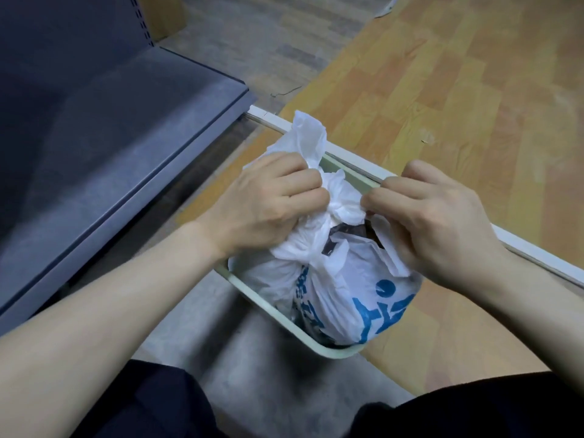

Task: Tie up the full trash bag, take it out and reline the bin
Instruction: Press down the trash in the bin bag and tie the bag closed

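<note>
**Both hands on the knot**

Your left hand [268,197] has its fingers curled tight round one bunched handle of the white bag [344,298]; that loose end sticks up and away from you. Your right hand [442,222] pinches the other end just beside the knot [343,205]. The bag sits upright in the pale green bin [278,314] on the floor [442,90], beside the grey shelf [110,137].

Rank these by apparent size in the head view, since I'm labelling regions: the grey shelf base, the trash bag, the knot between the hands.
1. Grey shelf base, largest by far.
2. Trash bag, inside the bin.
3. Knot, smallest, pinched between the left hand and right hand.
</note>
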{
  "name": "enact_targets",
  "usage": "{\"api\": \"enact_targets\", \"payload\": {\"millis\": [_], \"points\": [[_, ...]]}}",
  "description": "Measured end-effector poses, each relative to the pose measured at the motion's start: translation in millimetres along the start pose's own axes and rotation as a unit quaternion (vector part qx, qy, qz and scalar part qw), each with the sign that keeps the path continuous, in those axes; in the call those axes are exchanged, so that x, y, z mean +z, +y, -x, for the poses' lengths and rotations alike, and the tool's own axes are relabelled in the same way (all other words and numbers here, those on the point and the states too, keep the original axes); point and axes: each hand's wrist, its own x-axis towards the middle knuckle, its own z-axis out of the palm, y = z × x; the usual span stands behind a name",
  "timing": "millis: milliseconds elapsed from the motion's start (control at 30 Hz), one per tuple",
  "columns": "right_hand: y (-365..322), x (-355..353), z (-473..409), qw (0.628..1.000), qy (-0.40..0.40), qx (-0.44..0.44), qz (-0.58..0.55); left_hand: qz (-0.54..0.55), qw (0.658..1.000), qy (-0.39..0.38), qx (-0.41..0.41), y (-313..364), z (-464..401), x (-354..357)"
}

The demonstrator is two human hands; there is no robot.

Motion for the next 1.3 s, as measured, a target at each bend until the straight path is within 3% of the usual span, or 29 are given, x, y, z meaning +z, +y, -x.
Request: {"api": "enact_targets", "payload": {"millis": [133, 467, 667, 800, 900, 1033, 1167, 1300], "points": [[1, 0, 2, 1.0, 0.001, -0.002, -0.001, 0.043, 0.998, -0.021, -0.035, 5, 1, 0], [3, -3, 7, 1.0, -0.02, -0.001, -0.016, 0.029, 0.999, -0.013, -0.042, 9, 3, 4], [3, -19, -8, 0.989, 0.011, 0.07, -0.13, 0.087, 0.988, -0.017, -0.125, 10, 0, -10], [-12, -19, -18, 0.991, -0.074, -0.011, -0.115, 0.089, 0.984, 0.007, -0.155, 14, 4, -35], [-19, -12, -24, 0.986, -0.131, -0.043, -0.091, 0.056, 0.995, 0.01, -0.084, 27, 9, -49], [-26, -12, -32, 0.99, -0.127, -0.067, 0.006, 0.025, 0.997, -0.068, -0.028, 53, 19, -46], [-24, -17, -37, 0.989, -0.139, -0.04, -0.027, -0.034, 0.994, -0.072, -0.075, 67, 24, -37], [-18, -24, -39, 0.967, -0.236, 0.007, -0.094, -0.064, 0.995, -0.016, -0.076, 75, 22, -30]]}}
